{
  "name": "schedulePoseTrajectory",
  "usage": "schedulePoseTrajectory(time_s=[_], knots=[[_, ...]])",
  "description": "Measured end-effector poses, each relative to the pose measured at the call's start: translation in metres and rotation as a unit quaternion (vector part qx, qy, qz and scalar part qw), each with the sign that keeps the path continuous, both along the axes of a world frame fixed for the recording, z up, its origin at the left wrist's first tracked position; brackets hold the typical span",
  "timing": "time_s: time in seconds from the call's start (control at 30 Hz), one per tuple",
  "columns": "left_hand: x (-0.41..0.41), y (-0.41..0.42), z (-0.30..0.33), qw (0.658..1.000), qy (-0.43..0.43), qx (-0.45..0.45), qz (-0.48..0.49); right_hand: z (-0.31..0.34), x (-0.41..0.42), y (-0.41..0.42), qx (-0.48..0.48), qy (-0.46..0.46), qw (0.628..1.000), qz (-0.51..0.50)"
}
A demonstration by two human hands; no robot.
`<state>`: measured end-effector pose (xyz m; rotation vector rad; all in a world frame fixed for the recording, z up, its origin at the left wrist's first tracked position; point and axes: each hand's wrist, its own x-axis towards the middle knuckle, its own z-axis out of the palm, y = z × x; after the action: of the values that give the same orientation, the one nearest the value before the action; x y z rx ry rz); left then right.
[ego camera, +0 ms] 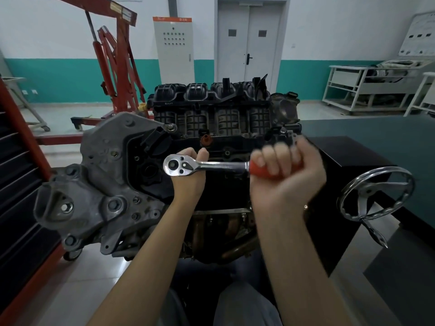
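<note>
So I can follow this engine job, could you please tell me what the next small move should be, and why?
Probably a short swing of the chrome ratchet wrench with a red handle: the right hand grips the handle, the left hand curls its fingers under the wrench head, steadying it over the black engine. The fastener itself is hidden.

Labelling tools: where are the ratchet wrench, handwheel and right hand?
ratchet wrench point(179, 167): head view, on its chrome head.
handwheel point(366, 193): head view, on its hub.
right hand point(286, 169): head view, on its curled fingers.
</note>
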<state>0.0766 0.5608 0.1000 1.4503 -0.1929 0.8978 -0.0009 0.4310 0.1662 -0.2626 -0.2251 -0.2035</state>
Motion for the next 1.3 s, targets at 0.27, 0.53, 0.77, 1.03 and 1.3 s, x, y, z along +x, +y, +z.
schedulePoseTrajectory(time_s=[0.27, 0.53, 0.77, 1.03, 1.3], knots=[[-0.002, -0.003, 0.004, 1.0, 0.01, 0.001, -0.007, -0.016, -0.009, -0.001, 0.031, -0.008, 0.999, -0.009], [0.003, 0.002, 0.004, 0.998, 0.032, 0.05, -0.012, 0.038, 0.04, -0.016, -0.084, -0.008, 0.992, 0.098], [-0.028, -0.017, 0.029, 0.993, -0.082, 0.069, -0.05, 0.036, 0.02, -0.042, -0.019, -0.059, 0.989, 0.134], [-0.03, -0.072, 0.047, 0.982, -0.067, 0.069, -0.162, 0.059, 0.004, -0.101, 0.002, -0.082, 0.993, 0.088], [-0.011, -0.084, 0.036, 0.99, -0.025, 0.062, -0.126, 0.042, 0.02, -0.109, 0.01, -0.071, 0.995, 0.064]])
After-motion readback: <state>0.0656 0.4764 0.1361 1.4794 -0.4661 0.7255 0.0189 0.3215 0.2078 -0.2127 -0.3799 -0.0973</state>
